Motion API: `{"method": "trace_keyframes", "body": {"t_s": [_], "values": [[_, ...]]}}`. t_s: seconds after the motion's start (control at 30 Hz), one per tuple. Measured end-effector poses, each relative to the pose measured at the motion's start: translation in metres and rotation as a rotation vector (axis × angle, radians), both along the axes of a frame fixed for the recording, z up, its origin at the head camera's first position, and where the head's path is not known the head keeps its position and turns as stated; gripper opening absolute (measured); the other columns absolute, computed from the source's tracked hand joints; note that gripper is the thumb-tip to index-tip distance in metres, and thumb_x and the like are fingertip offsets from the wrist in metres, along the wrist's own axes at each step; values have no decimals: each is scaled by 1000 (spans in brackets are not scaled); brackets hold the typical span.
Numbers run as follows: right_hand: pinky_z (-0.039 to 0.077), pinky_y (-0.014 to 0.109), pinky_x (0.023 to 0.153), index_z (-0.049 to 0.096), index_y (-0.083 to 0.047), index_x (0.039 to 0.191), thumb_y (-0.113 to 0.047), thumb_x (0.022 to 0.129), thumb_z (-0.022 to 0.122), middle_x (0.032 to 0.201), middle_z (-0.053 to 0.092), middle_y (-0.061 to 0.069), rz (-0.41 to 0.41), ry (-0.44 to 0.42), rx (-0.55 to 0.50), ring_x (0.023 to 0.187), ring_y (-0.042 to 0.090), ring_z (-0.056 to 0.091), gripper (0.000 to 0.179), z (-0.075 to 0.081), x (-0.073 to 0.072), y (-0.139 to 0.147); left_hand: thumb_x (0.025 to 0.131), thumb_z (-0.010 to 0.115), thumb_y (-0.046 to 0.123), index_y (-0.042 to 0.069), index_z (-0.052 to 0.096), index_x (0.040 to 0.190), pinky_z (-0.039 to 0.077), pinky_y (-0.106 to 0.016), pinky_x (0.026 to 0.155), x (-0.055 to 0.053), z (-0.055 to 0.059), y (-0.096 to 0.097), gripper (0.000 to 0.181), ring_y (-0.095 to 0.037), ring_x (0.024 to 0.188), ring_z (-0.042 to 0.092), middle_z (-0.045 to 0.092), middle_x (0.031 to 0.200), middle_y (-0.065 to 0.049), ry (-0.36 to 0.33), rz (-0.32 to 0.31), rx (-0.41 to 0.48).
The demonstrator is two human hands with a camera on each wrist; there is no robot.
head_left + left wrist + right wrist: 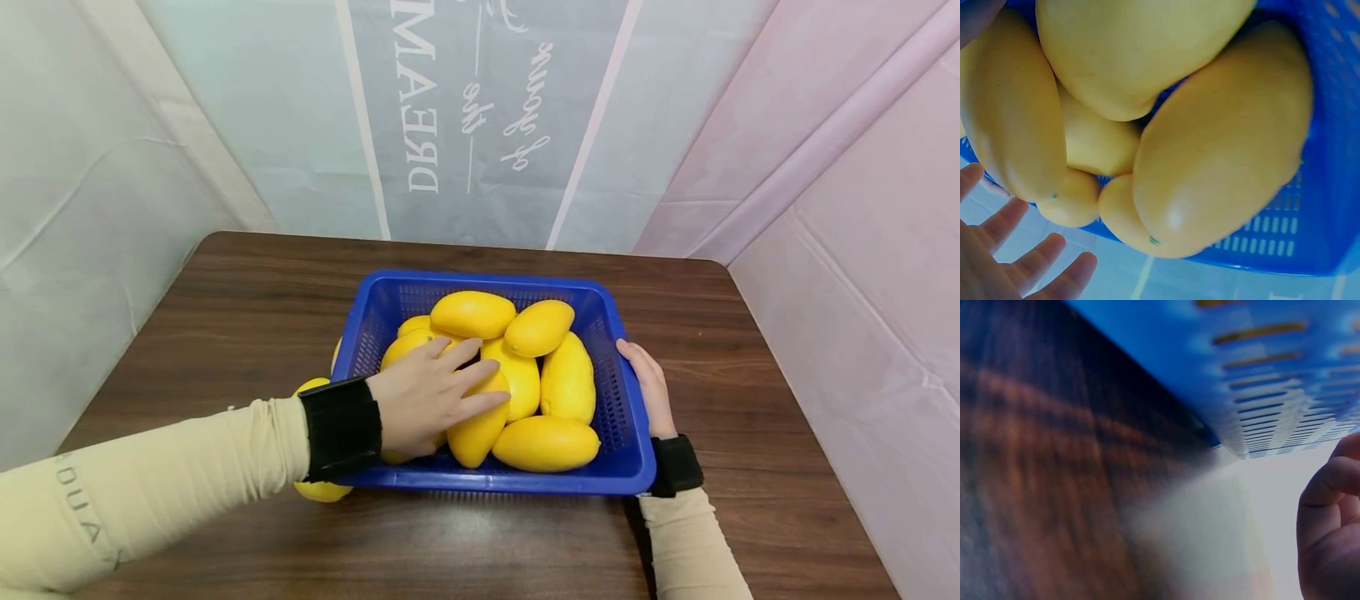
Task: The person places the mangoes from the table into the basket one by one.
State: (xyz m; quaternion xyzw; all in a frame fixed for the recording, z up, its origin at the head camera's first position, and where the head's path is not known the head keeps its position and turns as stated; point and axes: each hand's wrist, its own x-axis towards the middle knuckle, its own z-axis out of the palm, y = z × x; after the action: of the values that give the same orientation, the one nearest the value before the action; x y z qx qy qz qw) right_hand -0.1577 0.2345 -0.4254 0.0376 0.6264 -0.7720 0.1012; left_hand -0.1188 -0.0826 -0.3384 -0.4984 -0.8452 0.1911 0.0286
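A blue plastic basket (525,482) with slotted walls stands on the table, heaped with several large, smooth yellow mango-like fruits (546,443). My left hand (431,396) reaches in from the left, palm down, over the fruits in the left half. Its fingers are spread apart and straight; in the left wrist view these fingers (1004,225) show beside the fruits (1222,137). At the basket's right side, my right hand (651,387) holds the rim with fingertips over its edge. The right wrist view shows curled fingers (1329,500) close to the slotted wall (1260,406).
More yellow fruits (322,492) lie on the brown wooden table (225,333) just outside the basket's left side, partly hidden by my left wrist. Behind the table hangs a pale cloth (300,108) with printed lettering, and pale sheets (885,233) line both sides.
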Motion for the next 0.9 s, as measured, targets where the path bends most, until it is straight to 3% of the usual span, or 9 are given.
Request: {"method": "trace_keyframes", "body": {"t_s": [0.2, 0.63, 0.9], "values": [[55, 21, 66, 57, -18, 96, -39, 104, 47, 82, 62, -5, 3, -8, -15, 72, 7, 63, 25, 0, 1, 0, 82, 69, 54, 27, 39, 150, 48, -48, 102, 7, 0, -16, 79, -36, 135, 43, 48, 147, -11, 20, 13, 49], [54, 21, 64, 59, -17, 94, -36, 104, 46, 81, 63, -5, 5, 7, -37, 70, 7, 63, 25, 1, -1, 0, 71, 74, 69, 21, 44, 148, 45, -50, 100, 21, 10, -59, 96, -39, 133, 44, 48, 146, -13, 0, 106, 65], [55, 21, 65, 59, -16, 100, -38, 104, 46, 84, 64, -5, 9, -3, -24, 73, 7, 64, 25, 1, 0, 1, 66, 80, 65, 16, 53, 140, 45, -54, 102, 25, 16, -91, 93, -41, 129, 48, 55, 138, -15, 31, 172, 206]]}}
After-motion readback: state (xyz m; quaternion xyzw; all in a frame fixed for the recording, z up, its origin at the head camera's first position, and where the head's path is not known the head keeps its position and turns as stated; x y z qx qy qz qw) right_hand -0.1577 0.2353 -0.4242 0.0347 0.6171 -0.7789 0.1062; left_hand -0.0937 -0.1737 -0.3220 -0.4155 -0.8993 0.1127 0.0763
